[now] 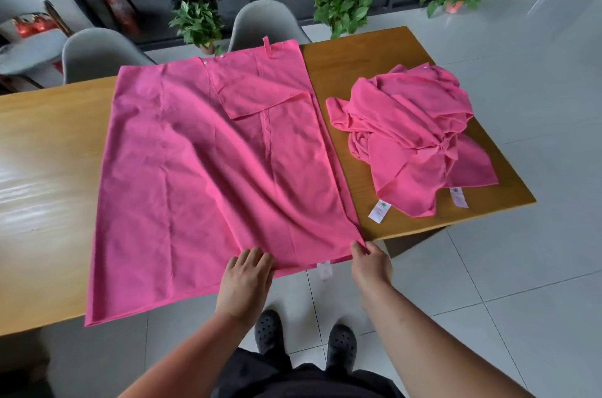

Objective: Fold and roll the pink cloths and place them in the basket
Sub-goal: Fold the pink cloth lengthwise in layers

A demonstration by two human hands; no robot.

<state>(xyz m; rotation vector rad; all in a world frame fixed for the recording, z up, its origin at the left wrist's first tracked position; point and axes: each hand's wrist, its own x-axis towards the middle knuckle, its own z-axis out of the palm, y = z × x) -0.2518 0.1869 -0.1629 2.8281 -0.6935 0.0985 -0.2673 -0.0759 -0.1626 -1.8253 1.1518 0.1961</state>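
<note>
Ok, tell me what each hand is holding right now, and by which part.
The right hand pinches the spread pink cloth by its near right corner. The left hand lies flat on its near edge, no grip.

I see a big pink cloth [208, 176] spread flat on the wooden table [49, 143], hanging a little over the near edge. My left hand [246, 280] lies flat on the cloth at that near edge. My right hand [369, 262] pinches the cloth's near right corner, fingers closed on it. A heap of crumpled pink cloths [413, 140] sits near the table's right edge, apart from the big cloth. Two grey chairs [101, 52] stand by the far edge.
</note>
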